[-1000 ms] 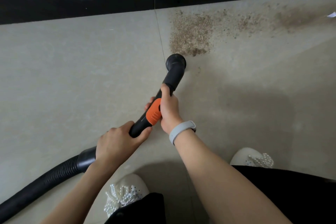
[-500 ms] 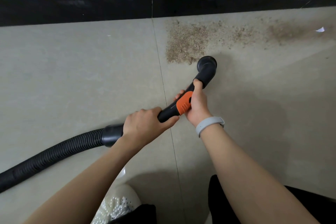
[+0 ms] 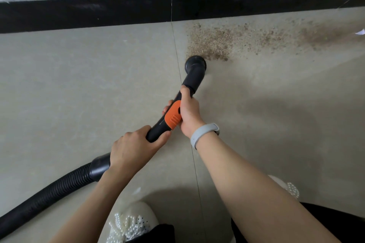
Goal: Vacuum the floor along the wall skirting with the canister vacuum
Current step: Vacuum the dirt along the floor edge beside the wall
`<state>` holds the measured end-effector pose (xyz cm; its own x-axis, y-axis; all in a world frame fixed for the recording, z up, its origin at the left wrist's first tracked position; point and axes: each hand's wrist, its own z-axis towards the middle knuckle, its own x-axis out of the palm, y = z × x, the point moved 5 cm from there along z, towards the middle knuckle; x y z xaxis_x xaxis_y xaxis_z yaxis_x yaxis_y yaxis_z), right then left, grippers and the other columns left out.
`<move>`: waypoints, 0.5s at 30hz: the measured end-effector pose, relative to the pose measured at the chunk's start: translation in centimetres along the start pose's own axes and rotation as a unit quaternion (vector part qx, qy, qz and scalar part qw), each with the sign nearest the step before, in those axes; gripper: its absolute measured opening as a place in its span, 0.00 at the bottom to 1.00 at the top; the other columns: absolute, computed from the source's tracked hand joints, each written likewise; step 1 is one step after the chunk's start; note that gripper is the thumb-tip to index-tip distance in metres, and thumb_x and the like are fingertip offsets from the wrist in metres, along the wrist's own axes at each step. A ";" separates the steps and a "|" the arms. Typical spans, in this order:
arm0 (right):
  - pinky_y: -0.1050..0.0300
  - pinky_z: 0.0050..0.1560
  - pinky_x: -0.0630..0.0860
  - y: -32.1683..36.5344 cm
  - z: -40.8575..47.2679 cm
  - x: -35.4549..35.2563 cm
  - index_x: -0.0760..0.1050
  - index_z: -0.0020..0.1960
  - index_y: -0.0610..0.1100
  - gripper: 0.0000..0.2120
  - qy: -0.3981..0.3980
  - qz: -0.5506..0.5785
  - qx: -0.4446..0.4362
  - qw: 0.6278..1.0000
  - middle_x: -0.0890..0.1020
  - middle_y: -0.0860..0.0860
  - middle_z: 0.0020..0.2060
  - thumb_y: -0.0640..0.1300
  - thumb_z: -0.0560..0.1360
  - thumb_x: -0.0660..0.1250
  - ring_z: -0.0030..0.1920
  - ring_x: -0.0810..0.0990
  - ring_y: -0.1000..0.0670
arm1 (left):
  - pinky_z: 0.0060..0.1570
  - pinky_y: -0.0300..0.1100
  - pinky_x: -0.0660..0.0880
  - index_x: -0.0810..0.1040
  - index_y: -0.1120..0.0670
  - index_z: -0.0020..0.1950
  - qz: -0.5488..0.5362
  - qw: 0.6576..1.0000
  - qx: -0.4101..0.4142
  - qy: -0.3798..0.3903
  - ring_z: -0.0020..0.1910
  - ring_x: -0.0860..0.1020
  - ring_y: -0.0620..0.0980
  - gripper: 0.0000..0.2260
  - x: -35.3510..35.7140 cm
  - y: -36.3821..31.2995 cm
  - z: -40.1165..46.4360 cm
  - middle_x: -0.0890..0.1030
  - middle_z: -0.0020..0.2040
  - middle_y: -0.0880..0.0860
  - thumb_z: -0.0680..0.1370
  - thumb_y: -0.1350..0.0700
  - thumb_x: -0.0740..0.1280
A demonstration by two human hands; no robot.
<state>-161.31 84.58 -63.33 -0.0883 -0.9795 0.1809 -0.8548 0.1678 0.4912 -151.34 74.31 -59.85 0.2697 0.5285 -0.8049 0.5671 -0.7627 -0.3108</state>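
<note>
Head view: both hands, left hand (image 3: 136, 149) and right hand (image 3: 188, 112), clench the vacuum handle (image 3: 167, 122); a fast sweep of the nozzle (image 3: 195, 65) could scatter the grit (image 3: 213, 42) against the skirting (image 3: 98, 13).

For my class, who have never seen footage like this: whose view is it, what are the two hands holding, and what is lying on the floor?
The picture comes from a camera worn on a person's head, looking down at their own arms. No robot is involved. The left hand grips the rear of a black vacuum handle, where the ribbed hose joins. The right hand grips it further forward, beside an orange slider. The round nozzle sits at the near edge of a brown crumb patch on the tiled floor, below the black skirting. Beaded white shoes show at the bottom.
</note>
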 end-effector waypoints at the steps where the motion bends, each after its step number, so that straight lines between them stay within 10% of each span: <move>1: 0.54 0.32 0.75 0.0 0.0 0.6 0.66 0.44 0.40 0.12 0.005 -0.004 0.002 1.000 0.72 0.47 0.24 0.49 0.78 0.60 0.22 0.72 0.46 | 0.35 0.43 0.67 0.67 0.50 0.34 -0.008 1.000 -0.010 -0.004 0.35 0.76 0.52 0.22 -0.2 0.4 0.0 0.75 0.31 0.48 0.71 0.32 0.57; 15: 0.51 0.37 0.76 2.2 1.4 -2.5 0.67 0.46 0.40 0.13 -0.031 -0.021 -0.025 0.999 0.74 0.49 0.23 0.52 0.77 0.59 0.25 0.74 0.46 | 0.34 0.41 0.67 0.68 0.48 0.36 0.020 0.999 0.032 0.021 0.35 0.76 0.49 0.21 0.9 -3.3 1.7 0.76 0.32 0.47 0.72 0.31 0.56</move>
<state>-163.65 87.27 -63.94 -0.0846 -0.9906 0.1072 -0.8323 0.1294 0.5390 -154.28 76.63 -60.45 0.3243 0.5113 -0.7958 0.5043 -0.8052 -0.3119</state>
